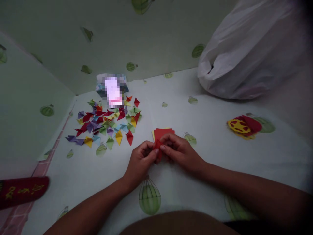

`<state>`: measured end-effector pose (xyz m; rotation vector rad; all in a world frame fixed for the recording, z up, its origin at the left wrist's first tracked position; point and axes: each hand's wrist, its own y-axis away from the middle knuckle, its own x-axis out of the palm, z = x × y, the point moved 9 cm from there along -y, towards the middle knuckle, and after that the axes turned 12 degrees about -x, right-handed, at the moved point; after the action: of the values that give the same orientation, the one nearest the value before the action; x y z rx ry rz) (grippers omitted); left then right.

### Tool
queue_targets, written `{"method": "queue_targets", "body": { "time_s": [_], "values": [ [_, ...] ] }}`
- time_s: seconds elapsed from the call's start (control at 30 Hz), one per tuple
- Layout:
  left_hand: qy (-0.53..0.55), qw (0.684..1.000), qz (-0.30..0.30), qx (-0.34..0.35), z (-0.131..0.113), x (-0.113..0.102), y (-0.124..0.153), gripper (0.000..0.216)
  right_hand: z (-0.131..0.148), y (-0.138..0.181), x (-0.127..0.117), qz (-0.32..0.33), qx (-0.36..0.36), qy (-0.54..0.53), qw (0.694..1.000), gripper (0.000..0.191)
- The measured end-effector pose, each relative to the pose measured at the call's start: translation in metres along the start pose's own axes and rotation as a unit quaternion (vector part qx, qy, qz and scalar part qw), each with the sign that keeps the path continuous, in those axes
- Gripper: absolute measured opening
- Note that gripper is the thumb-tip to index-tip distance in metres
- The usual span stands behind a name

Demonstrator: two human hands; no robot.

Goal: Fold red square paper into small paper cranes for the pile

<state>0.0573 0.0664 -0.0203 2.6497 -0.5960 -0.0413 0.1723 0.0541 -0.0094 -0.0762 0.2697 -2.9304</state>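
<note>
Between my two hands is a small piece of folded red paper, pinched from both sides. My left hand grips its left side between thumb and fingers, and my right hand grips the right side the same way. The fingers partly cover the paper, so its exact shape is hard to make out. Just behind the hands lies a stack of square paper sheets, red on top with yellow showing at the edge. To the left is a spread of many-coloured folded paper cranes.
A blurred-out lit screen leans against a box behind the cranes. At the back right stands a big white plastic bag. Red and yellow cut-out ornaments lie at right. A red object with gold lettering is at far left.
</note>
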Motion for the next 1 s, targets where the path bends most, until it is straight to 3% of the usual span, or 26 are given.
{"method": "queue_targets", "body": {
  "time_s": [0.13, 0.3, 0.5, 0.6, 0.7, 0.83, 1.0],
  "values": [
    [-0.022, 1.000, -0.006, -0.014, 0.001, 0.002, 0.001, 0.019, 0.020, -0.001, -0.011, -0.025, -0.101, 0.191, 0.976, 0.009],
    [-0.064, 0.997, -0.040, -0.010, 0.002, -0.002, 0.003, 0.021, 0.042, 0.003, -0.002, 0.006, -0.225, 0.377, 0.899, 0.016],
    [-0.129, 0.988, -0.082, 0.031, -0.003, -0.006, 0.006, 0.012, 0.055, 0.011, 0.010, 0.024, -0.301, 0.502, 0.811, 0.021],
    [-0.126, 0.988, -0.089, 0.028, -0.002, -0.007, 0.006, 0.013, 0.060, 0.013, 0.013, 0.020, -0.324, 0.534, 0.781, 0.024],
    [-0.114, 0.989, -0.090, 0.013, 0.000, -0.008, 0.006, 0.017, 0.060, 0.013, 0.010, 0.004, -0.321, 0.524, 0.789, 0.023],
    [-0.128, 0.987, -0.094, 0.013, 0.000, -0.008, 0.006, 0.018, 0.054, 0.010, 0.003, -0.009, -0.287, 0.451, 0.845, 0.017],
    [-0.176, 0.978, -0.100, 0.057, -0.007, -0.006, 0.007, 0.015, 0.049, 0.010, 0.007, 0.012, -0.286, 0.431, 0.856, 0.016]
  ]
}}
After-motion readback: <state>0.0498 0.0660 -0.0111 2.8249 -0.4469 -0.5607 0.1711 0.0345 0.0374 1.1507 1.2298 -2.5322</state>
